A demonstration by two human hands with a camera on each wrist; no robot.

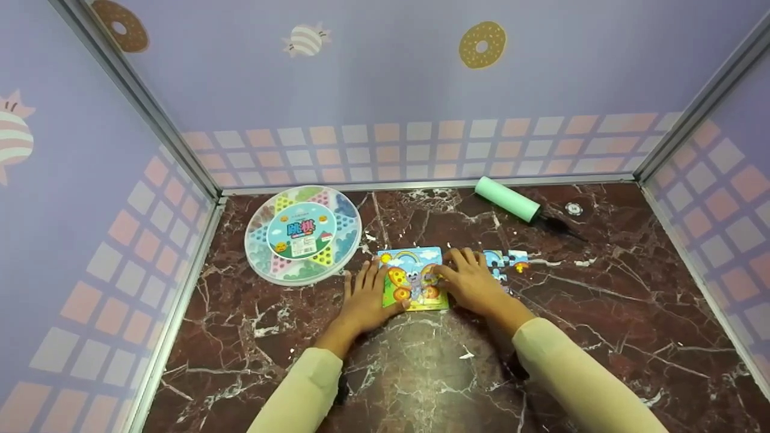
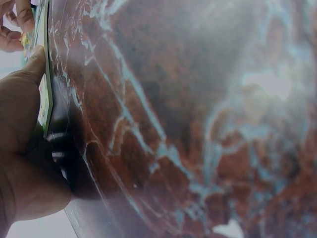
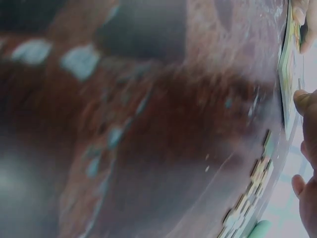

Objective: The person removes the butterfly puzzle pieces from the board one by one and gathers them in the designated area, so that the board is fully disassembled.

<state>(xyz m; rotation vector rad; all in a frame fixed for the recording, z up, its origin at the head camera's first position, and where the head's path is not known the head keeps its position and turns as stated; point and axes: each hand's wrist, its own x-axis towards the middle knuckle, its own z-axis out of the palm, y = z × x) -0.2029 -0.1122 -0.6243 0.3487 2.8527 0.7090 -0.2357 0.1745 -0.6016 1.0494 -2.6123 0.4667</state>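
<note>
A butterfly jigsaw puzzle point(image 1: 414, 264) lies flat in its square board on the dark marbled surface, in the middle of the head view. My left hand point(image 1: 366, 297) rests along its left edge, fingers extended and thumb across the lower left corner. From the right, my right hand point(image 1: 478, 288) reaches over the edge, and a fingertip touches the picture. The right wrist view shows that fingertip on the board point(image 3: 286, 74), with other fingers lifted off the surface. Any piece beneath the right fingers is hidden. Loose jigsaw pieces point(image 1: 517, 257) lie just beyond the right hand, partly covered by it.
A round Chinese checkers box point(image 1: 304, 234) sits at the back left. Toward the back right lie a mint-green cylinder with a dark end point(image 1: 508, 199) and a poker chip point(image 1: 573, 208). Patterned purple walls point(image 1: 415, 90) enclose the back and sides.
</note>
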